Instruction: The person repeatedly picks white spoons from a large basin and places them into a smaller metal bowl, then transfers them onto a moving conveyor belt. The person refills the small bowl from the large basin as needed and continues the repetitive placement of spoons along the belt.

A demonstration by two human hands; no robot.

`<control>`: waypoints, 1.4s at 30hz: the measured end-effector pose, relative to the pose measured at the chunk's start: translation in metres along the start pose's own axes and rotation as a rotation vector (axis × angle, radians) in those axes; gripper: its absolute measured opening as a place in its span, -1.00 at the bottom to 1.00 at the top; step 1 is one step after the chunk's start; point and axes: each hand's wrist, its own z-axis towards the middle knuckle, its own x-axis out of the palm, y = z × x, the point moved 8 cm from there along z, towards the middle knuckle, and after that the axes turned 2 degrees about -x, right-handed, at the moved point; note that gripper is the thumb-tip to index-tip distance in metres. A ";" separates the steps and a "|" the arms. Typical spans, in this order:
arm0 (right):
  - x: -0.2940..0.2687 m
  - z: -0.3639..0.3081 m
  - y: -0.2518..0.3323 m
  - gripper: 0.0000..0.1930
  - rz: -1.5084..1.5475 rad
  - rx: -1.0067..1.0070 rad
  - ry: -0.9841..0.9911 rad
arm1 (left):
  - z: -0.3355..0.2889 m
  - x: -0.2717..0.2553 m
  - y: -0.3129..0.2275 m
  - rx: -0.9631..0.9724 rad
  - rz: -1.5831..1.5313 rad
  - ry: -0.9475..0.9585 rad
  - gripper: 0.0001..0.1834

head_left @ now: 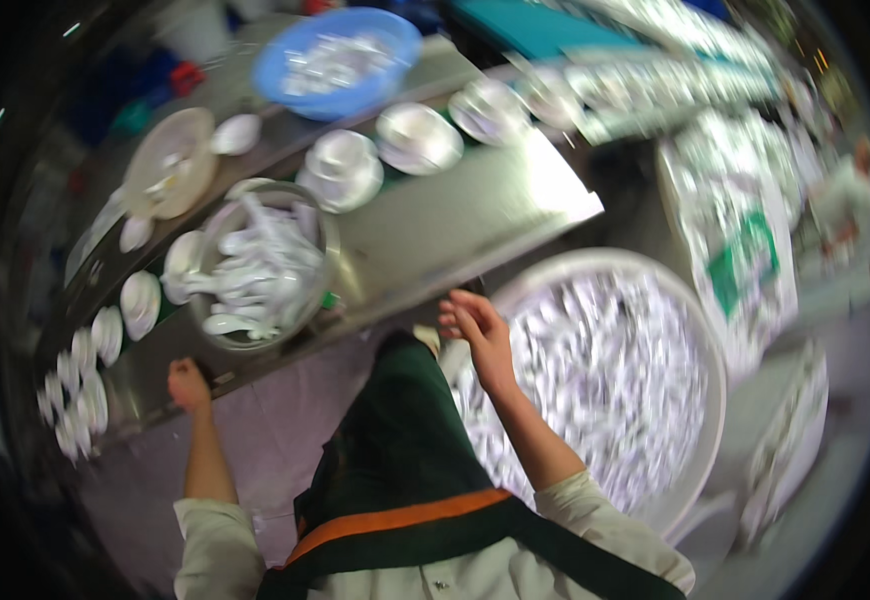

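My left hand (188, 385) is curled closed beside the front edge of the metal counter (435, 220), and nothing shows sticking out of it. My right hand (475, 325) hangs over the near rim of a large white tub (717, 400), its fingers loosely bent and apart, with nothing in them. Countless small white pieces, too blurred to name, fill that tub. Between my hands, on the counter, a round metal bowl (333, 245) holds a heap of white spoons (270, 260). Neither hand touches the bowl.
Sets of white dishes (420, 138) line a green belt behind the counter, with more stacks (80, 400) at far left. Beyond are a blue basin (273, 75) of clear items and a beige basin (138, 165). A crate (690, 230) of wrapped goods stands right; a person (845, 205) is farther off.
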 end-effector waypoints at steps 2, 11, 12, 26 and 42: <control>-0.086 -0.076 -0.061 -0.69 -0.132 0.016 -0.329 | -0.003 -0.007 0.009 -0.061 0.110 0.011 -0.66; -0.126 -0.249 -0.202 -0.22 -1.377 0.150 -0.179 | 0.047 0.033 0.032 0.132 0.312 0.174 -0.45; -0.131 -0.234 -0.210 -0.31 -1.479 0.079 -0.145 | 0.039 0.031 0.027 0.140 0.330 0.182 -0.44; -0.281 -0.109 -0.109 -0.49 -1.747 -0.193 -0.261 | 0.057 0.032 0.045 0.210 0.256 0.091 -0.49; -0.302 -0.420 -0.111 -0.47 -1.218 0.234 -1.120 | 0.036 0.028 0.027 0.090 0.207 0.134 -0.50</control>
